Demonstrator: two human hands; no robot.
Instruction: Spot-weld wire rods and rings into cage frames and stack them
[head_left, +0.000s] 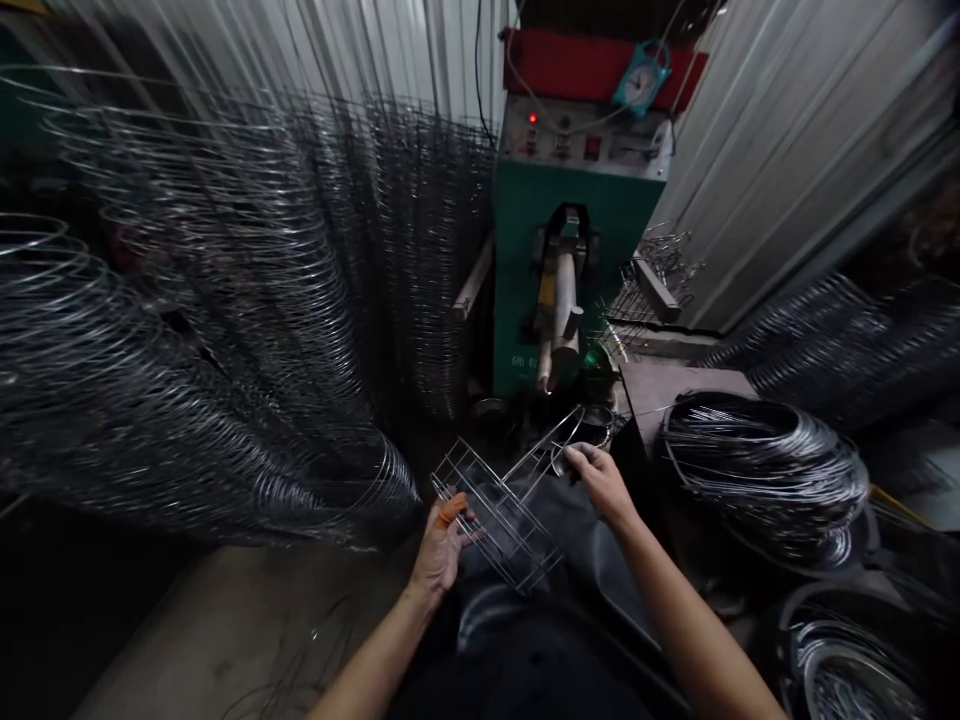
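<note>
A wire frame [499, 510] of thin crossed metal rods is held over my lap. My left hand [442, 545], with an orange wrap on its thumb, grips the frame's left side. My right hand [592, 475] is closed at the frame's upper right, where a longer wire loop sticks out towards the machine; fingertips pinch a small ring-like metal part there. Just beyond the frame stands a green welding machine [514, 240] with a red top, a lit red lamp and a pale metal electrode arm [564, 310].
Tall stacks of wire rings [292, 260] fill the left side. At the right, a round bin of cut wires [765, 460] stands beside a board [690, 382], with a second wire bin [855, 650] nearer. A teal clock [640, 82] hangs on the machine's top.
</note>
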